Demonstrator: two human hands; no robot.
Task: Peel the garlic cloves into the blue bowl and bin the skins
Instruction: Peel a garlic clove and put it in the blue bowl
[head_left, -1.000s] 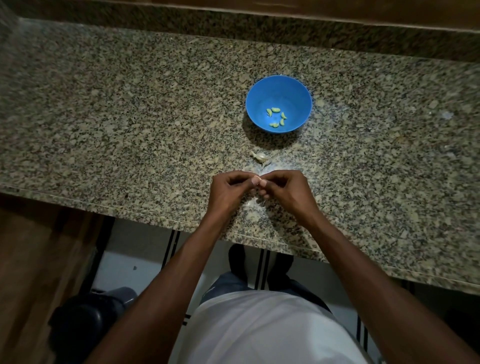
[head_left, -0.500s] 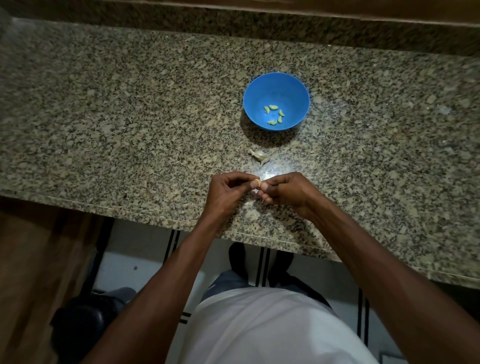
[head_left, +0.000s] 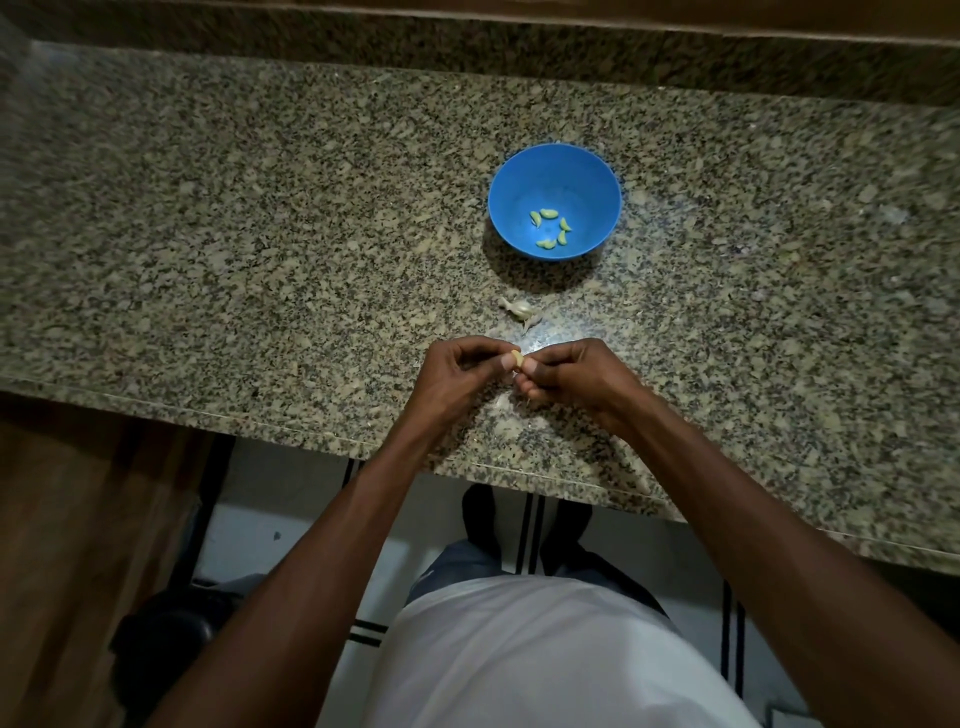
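A small pale garlic clove (head_left: 516, 357) sits between the fingertips of both my hands, above the front part of the granite counter. My left hand (head_left: 460, 371) pinches it from the left and my right hand (head_left: 574, 371) pinches it from the right, all fingers curled. A bit of whitish skin shows under the fingertips. The blue bowl (head_left: 555, 171) stands farther back on the counter and holds several peeled cloves (head_left: 549, 228). A little heap of garlic pieces with skin (head_left: 519, 310) lies between the bowl and my hands.
The granite counter (head_left: 260, 234) runs left to right, with its front edge just below my wrists. A dark round bin (head_left: 166, 639) stands on the floor at the lower left, beside a wooden cabinet front (head_left: 67, 545).
Both hands stay together at the same spot, working on the clove. More of the bare clove now shows between the fingertips. The view has shifted slightly.
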